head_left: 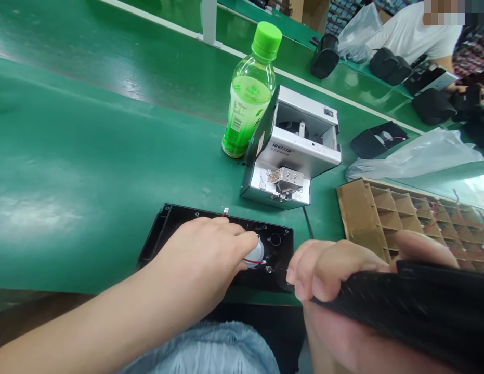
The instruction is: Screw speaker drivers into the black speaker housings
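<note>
Black plastic is being worked at the near edge of the green bench (89,156) in the head view: an open housing panel (179,221) is lying flat, and a small round silver part (254,254) with red wires is being pressed into it by the left hand (203,254), whose fingers are curled narrowly down around that part. Judging by this, the part is being seated but not yet fastened, and a mounting hole just right of it is still showing bare. A dark ribbed tool (413,306) is being gripped firmly in the right hand (335,280), held low and near, its tip being aimed left toward the panel. Farther off, a silver screw feeder (296,156) and a green bottle (249,93) are being kept within reach, and a cardboard divider tray (382,213) is lying on the right.
</note>
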Demonstrator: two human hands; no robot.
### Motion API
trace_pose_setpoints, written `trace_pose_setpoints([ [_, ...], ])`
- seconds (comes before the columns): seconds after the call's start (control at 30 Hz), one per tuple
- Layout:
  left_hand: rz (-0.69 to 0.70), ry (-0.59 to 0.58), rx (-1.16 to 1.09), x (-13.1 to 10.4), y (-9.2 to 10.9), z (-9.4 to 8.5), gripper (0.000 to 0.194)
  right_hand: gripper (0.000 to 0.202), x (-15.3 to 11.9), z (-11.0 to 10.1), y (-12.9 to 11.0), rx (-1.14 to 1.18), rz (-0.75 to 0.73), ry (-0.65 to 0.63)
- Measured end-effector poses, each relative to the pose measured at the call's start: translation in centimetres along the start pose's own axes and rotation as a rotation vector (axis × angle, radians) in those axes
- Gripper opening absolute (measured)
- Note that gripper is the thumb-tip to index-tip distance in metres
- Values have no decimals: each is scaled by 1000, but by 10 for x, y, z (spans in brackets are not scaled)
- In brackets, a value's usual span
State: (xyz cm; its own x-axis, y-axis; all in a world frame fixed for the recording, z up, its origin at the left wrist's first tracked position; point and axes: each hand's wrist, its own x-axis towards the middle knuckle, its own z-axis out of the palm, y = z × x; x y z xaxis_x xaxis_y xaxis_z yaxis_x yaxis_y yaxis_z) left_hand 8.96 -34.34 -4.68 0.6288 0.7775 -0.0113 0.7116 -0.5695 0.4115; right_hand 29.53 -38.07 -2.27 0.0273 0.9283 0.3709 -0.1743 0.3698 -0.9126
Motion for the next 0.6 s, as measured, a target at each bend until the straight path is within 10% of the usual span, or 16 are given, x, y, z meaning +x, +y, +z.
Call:
trace_pose_setpoints([
  [0.6, -25, -35, -35, -6, 5, 3, 18, 41, -6, 15, -2, -91, 98, -51],
])
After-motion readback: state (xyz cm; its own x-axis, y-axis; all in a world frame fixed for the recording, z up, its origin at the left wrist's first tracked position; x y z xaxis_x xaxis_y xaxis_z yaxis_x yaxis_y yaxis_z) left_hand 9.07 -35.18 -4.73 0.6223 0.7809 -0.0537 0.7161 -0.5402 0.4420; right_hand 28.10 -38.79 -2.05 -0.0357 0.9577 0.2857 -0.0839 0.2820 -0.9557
